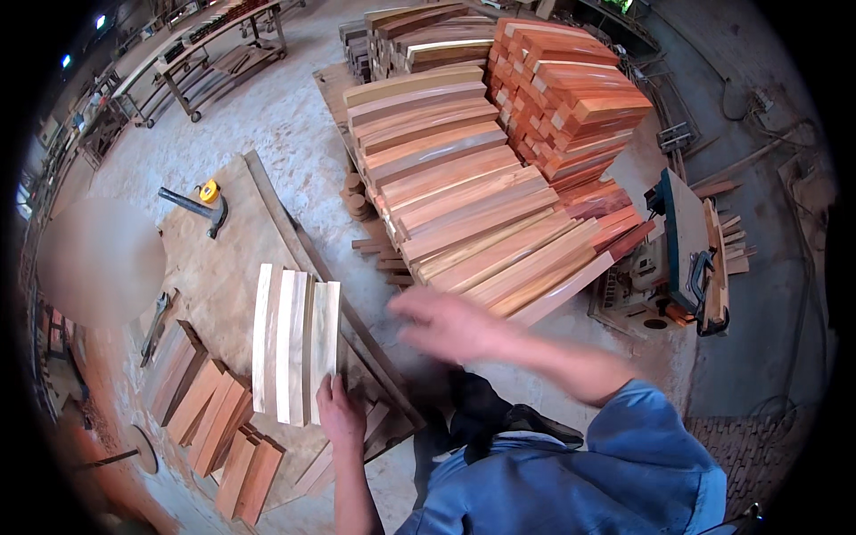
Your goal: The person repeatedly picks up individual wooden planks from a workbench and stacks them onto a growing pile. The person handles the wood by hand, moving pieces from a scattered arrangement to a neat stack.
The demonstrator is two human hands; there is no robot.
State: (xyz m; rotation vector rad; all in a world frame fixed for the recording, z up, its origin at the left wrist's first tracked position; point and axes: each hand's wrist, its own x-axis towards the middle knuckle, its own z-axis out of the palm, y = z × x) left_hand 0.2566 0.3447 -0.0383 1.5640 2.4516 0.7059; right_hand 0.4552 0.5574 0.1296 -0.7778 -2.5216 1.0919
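My left hand is at the near end of a group of pale wooden strips on the workbench. Its fingers close on the near end of the rightmost strip. The strips lie side by side, slightly curved. My right hand, smeared by motion, hovers between the bench and a big stack of reddish-brown boards. Its thumb and fingers look apart, and nothing shows between them.
Reddish wood pieces lie at the bench's near left. A hammer, a yellow tape measure and a wrench rest on it too. Orange-red blocks are piled far right, beyond a machine. A wheeled table stands far left.
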